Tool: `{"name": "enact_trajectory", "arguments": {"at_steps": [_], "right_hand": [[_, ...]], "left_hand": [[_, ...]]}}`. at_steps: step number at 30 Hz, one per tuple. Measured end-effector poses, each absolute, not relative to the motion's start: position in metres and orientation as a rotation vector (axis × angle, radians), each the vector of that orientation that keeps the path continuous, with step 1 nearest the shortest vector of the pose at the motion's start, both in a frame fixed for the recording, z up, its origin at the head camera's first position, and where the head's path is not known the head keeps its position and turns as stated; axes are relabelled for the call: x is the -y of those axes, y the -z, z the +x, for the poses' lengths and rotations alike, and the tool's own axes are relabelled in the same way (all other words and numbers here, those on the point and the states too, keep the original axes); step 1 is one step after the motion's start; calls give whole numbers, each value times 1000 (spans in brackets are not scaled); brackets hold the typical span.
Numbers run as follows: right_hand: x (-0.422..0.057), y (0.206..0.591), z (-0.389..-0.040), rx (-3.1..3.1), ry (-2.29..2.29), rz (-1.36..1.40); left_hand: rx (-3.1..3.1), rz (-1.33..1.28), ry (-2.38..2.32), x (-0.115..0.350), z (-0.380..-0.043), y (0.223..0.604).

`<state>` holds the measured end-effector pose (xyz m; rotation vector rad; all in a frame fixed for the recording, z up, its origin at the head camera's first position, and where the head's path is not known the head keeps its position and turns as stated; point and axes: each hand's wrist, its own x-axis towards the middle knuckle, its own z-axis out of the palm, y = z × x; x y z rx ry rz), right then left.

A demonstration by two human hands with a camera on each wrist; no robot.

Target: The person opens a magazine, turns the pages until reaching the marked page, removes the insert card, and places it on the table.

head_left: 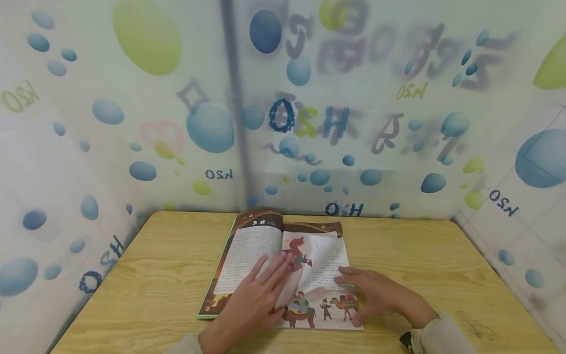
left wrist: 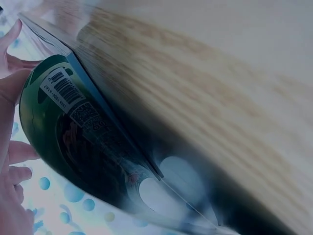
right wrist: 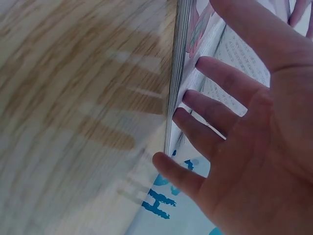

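An illustrated magazine [head_left: 329,280] lies spread on the table, with printed text on both pages and drawn camels on the right one. My left hand [head_left: 254,300] rests across its middle, fingers extended near the fold. Beside the right page edge is my right hand [head_left: 380,295], its fingers spread and touching the paper there. In the right wrist view that hand [right wrist: 259,117] has its fingertips along the edge of the page stack. The left wrist view shows the magazine's green back cover [left wrist: 41,112] bulging, with a barcode [left wrist: 63,90] on it.
The wooden table [head_left: 146,275] extends to both sides of the magazine. A white curtain [head_left: 185,191] with blue and green spots hangs behind the table and at both sides. A faint drawn mark [head_left: 475,324] is on the tabletop near the right sleeve [head_left: 442,337].
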<state>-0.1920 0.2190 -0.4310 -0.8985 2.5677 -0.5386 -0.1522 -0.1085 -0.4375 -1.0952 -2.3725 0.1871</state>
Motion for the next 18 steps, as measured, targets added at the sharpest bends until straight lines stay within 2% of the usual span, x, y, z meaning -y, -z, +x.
{"name": "enact_trajectory", "arguments": {"at_steps": [18], "right_hand": [[-219,434,-191,-2619,518,-923]], "left_hand": [[2336,-1162,-263,105,-151,436]]}}
